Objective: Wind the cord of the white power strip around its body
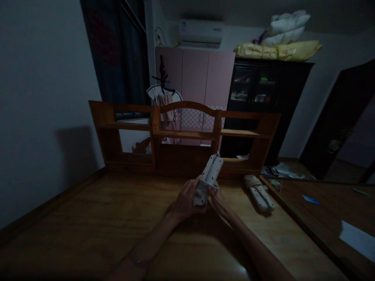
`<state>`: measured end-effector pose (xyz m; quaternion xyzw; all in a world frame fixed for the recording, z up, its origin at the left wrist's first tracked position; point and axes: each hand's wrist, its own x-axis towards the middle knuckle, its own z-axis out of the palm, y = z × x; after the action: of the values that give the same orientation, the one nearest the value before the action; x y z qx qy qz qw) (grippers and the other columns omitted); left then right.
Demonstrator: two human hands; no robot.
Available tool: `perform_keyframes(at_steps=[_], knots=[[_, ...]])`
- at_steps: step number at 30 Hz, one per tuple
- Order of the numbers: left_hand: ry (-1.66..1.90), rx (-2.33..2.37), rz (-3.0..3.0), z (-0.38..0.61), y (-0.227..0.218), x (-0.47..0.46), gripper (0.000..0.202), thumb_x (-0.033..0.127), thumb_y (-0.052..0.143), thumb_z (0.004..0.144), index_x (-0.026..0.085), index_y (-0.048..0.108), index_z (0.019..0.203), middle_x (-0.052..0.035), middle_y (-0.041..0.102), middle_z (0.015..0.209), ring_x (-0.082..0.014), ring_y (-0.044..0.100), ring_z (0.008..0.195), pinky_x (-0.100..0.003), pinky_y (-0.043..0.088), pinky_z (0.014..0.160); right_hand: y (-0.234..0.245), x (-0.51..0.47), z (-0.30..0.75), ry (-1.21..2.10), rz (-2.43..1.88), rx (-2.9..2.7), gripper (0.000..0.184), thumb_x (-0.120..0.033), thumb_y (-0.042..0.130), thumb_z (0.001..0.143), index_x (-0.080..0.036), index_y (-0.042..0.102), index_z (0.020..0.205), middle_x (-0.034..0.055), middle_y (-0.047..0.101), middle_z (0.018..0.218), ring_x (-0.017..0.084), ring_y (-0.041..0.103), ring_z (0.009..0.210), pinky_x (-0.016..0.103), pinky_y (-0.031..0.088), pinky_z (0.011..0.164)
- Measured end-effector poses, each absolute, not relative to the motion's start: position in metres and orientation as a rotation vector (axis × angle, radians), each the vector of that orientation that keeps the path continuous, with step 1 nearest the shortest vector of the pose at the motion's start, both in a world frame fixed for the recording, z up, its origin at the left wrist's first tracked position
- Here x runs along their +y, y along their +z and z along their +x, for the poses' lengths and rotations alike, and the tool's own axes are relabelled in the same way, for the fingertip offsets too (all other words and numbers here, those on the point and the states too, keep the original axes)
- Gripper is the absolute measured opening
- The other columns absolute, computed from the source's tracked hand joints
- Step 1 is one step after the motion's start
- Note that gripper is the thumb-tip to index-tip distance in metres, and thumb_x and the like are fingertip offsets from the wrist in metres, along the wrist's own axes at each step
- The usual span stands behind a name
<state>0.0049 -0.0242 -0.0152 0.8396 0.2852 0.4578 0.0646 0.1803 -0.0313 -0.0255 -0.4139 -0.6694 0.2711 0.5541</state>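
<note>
Both my hands hold a long white plastic piece (208,177) above the wooden desk (96,222); it looks like the inside of a power strip, but the room is dim. My left hand (186,199) wraps round its near end from the left. My right hand (218,201) grips the same end from the right, fingers closed against it. The piece tilts up and away toward the desk's shelf. A second long white part (259,192), like a casing half, lies flat on the desk to the right of my hands.
A wooden shelf unit (184,134) stands along the desk's far edge. Another dark table (328,210) with papers adjoins on the right. Behind are a pink wardrobe (195,78), a dark cabinet (263,89) with bedding on top, and a wall to the left.
</note>
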Motion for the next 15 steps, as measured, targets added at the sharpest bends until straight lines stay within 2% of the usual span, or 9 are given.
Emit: perform_keyframes(at_steps=[4,8,11,15], knots=[[1.408,0.850,2.577,0.005,-0.012,-0.027,0.106,0.050,0.071,0.063,0.019,0.013,0.146,-0.0136,0.040,0.140,-0.0289,0.040,0.126,-0.047,0.032,0.109,-0.025,-0.033,0.181,0.622,-0.900,-1.568,0.052,-0.058,0.044,0.087,-0.019,0.048,0.121,0.0098,0.056,0.118,0.022,0.053,0.110,0.036,0.041,0.097],[1.418,0.820,2.591,0.005,-0.012,-0.028,0.109,0.052,0.070,0.062,0.017,0.011,0.147,-0.0148,0.039,0.140,-0.0295,0.041,0.125,-0.046,0.033,0.108,-0.024,-0.032,0.186,0.526,-0.889,-1.571,0.048,-0.056,0.047,0.086,-0.015,0.055,0.110,0.0107,0.061,0.106,0.023,0.059,0.094,0.032,0.048,0.081],[1.399,0.812,2.577,0.005,-0.013,-0.029,0.108,0.049,0.070,0.062,0.018,0.010,0.147,-0.0141,0.038,0.141,-0.0289,0.040,0.126,-0.045,0.034,0.108,-0.024,-0.032,0.189,0.397,-0.927,-1.600,0.043,-0.053,0.045,0.088,-0.015,0.060,0.100,0.0094,0.063,0.096,0.022,0.059,0.085,0.030,0.048,0.072],[1.392,0.830,2.546,0.006,-0.015,-0.028,0.112,0.044,0.072,0.060,0.018,0.008,0.147,-0.0134,0.038,0.141,-0.0285,0.041,0.125,-0.045,0.035,0.108,-0.023,-0.034,0.191,0.277,-0.956,-1.668,0.038,-0.048,0.043,0.091,-0.016,0.064,0.091,0.0081,0.063,0.090,0.021,0.059,0.080,0.029,0.046,0.069]])
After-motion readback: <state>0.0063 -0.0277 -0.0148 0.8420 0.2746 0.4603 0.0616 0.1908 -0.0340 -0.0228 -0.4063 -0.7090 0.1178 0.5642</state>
